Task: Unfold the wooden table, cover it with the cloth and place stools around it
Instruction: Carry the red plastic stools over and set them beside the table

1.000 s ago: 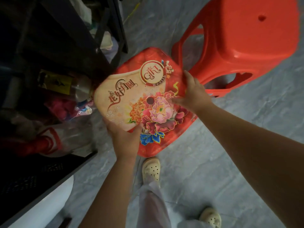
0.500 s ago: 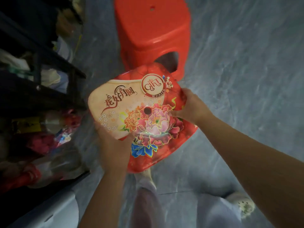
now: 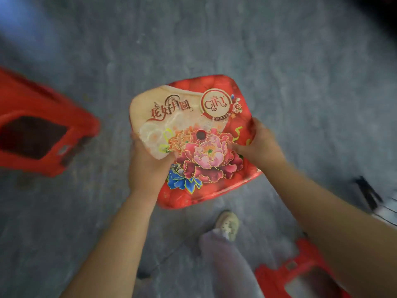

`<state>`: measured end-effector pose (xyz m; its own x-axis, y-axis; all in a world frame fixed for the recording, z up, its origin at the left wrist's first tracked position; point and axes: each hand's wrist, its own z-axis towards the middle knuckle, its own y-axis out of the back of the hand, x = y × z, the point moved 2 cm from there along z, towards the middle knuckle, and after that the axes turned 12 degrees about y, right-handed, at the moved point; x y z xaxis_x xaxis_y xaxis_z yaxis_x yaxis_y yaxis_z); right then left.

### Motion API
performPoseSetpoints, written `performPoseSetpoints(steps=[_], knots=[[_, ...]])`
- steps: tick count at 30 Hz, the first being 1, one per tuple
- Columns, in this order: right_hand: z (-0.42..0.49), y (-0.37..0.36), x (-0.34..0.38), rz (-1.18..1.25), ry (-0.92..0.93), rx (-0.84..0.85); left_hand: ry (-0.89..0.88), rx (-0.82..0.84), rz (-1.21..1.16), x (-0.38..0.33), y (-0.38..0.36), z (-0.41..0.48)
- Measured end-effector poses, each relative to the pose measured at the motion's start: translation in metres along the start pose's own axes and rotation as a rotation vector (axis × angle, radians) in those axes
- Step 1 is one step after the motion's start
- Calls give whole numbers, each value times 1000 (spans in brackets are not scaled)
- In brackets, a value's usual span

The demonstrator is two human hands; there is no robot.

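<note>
The printed stool (image 3: 206, 125) is held in the air over the floor (image 3: 214, 39), in front of the body, with its seat turned up to the camera; only the seat is seen. The left hand (image 3: 148, 166) is brought up from below on a nearly straight forearm, and the seat's near-left edge is gripped. The thumb is laid on the top face, and the fingers are hidden under the rim. The right hand (image 3: 261, 145) is reached in from the right with the wrist bent inward. The right edge is gripped, thumb on the printed face and fingers wrapped round the rim.

The seat is a rounded square of glossy plastic, red at the rim, printed with a cream panel, red lettering, a round emblem and large pink, red and blue flowers. A small round hole is cut at its centre. The floor is grey with a marbled pattern. A plain red stool (image 3: 43, 130) is seen at the left, well apart, an open side turned to the camera. Part of a second red stool (image 3: 300, 274) is seen at the lower right, near a pale shoe (image 3: 227, 224).
</note>
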<state>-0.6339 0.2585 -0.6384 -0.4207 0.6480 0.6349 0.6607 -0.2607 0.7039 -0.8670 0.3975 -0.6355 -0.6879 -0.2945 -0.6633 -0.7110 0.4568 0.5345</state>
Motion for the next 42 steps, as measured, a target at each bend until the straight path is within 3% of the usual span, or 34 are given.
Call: performPoseSetpoints(steps=[8, 13, 18, 22, 30, 42], knots=[[-65, 169, -210, 95, -343, -354, -266, 542, 239, -155, -255, -38], [-116, 200, -304, 183, -509, -478, -358, 805, 273, -202, -375, -99], [-141, 205, -365, 249, -592, -507, -335, 920, 324, -204, -453, -126], [-143, 191, -391, 265, -626, -487, -306, 932, 445, -176, -492, -121], [-131, 182, -393, 301, -655, -539, -572, 783, 847, -179, -517, -79], [-88, 189, -395, 343, -702, -561, -564, 767, 771, -211, -534, -53]])
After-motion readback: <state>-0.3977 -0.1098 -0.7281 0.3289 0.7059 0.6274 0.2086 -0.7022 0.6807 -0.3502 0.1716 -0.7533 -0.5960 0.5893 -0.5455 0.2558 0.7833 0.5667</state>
